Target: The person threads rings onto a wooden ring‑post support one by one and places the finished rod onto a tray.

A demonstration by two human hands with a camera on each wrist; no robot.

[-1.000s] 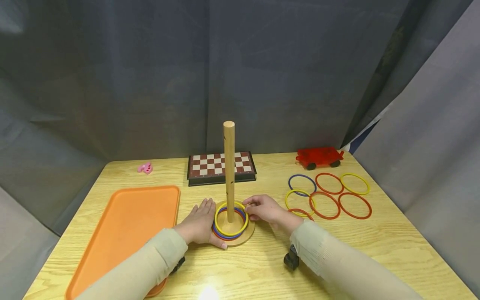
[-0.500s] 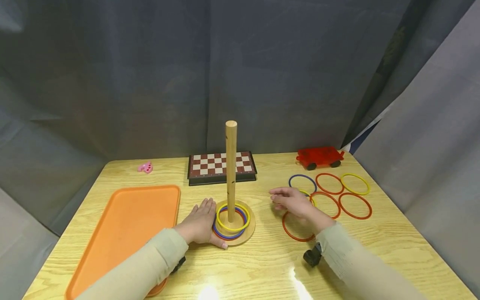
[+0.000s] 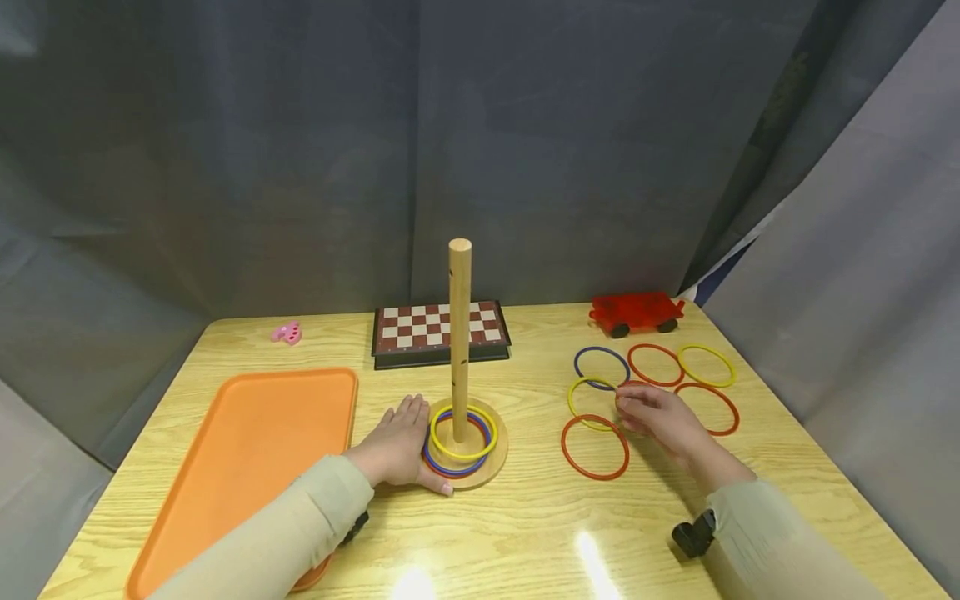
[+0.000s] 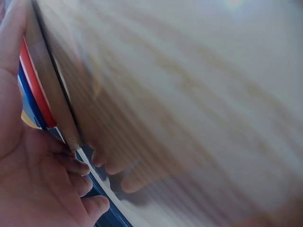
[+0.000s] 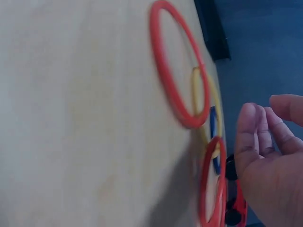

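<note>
red ring (image 3: 651,408) mostly hidden under right hand (image 3: 660,417); grip unclear

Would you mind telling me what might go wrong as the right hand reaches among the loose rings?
1. The right hand hovers over a red ring that seems to overlap the yellow ring, so lifting one may drag the other.
2. The tall peg could tip; only the left hand resting at the base steadies it.

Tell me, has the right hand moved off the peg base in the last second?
Yes. The right hand went rightward from the peg base and is now over the loose rings, by a red ring.
</note>
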